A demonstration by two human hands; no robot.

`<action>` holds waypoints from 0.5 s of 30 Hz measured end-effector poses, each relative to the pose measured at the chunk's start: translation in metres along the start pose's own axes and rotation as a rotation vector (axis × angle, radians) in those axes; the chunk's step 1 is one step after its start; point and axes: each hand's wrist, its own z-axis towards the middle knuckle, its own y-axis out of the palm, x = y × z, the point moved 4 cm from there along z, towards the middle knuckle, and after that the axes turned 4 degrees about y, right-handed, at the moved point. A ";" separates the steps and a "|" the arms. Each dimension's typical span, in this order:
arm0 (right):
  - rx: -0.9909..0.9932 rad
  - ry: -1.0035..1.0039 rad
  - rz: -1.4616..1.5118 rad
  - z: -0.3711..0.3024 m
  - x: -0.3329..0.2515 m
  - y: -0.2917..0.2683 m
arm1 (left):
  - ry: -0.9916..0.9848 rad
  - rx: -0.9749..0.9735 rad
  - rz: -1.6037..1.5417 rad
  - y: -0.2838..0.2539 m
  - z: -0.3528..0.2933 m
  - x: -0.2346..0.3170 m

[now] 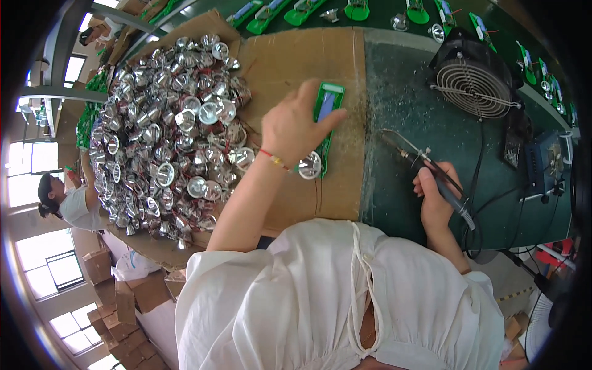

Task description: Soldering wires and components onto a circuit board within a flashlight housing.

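My left hand [293, 126] is over a narrow green plastic housing [333, 88] lying on the cardboard, thumb across it and fingers along its left edge. A blue-violet cell [327, 107] shows inside the housing. By my wrist sits a shiny reflector cup [310, 165], with thin wires trailing from it toward me. My right hand [436, 194] grips the dark handle of a soldering iron [427, 174], which carries a thin metal tube alongside. Its tip points up and left, above the green tabletop and apart from the housing.
Many reflector cups [165, 174] are heaped on the cardboard [296, 58] at left. A black fan with a wire guard [472, 86] stands far right, near a blue box-shaped unit [544, 163] and cables. Green housings [305, 11] line the far side. Another person [77, 200] is at left.
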 end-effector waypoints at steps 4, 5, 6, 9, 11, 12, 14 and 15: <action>0.003 -0.018 -0.013 -0.004 -0.001 -0.002 | -0.143 0.401 -0.295 -0.036 -0.043 -0.023; -0.001 -0.032 -0.020 -0.002 -0.001 -0.001 | -0.067 0.376 -0.275 -0.037 -0.053 -0.029; -0.011 -0.028 -0.022 -0.003 -0.001 0.001 | 0.003 0.352 -0.249 -0.039 -0.067 -0.032; -0.026 -0.032 -0.019 -0.004 -0.001 0.003 | 0.225 0.172 -0.142 -0.032 -0.101 -0.028; -0.040 -0.042 -0.025 -0.006 -0.001 0.006 | 0.322 0.107 -0.088 -0.024 -0.113 -0.019; -0.045 -0.042 -0.027 -0.007 -0.001 0.007 | 0.359 0.097 -0.090 -0.018 -0.117 -0.015; -0.064 -0.031 -0.045 -0.009 -0.001 0.009 | 0.323 0.130 -0.212 -0.013 -0.116 -0.008; -0.064 -0.034 -0.046 -0.011 -0.003 0.010 | 0.350 0.177 -0.230 -0.011 -0.113 -0.007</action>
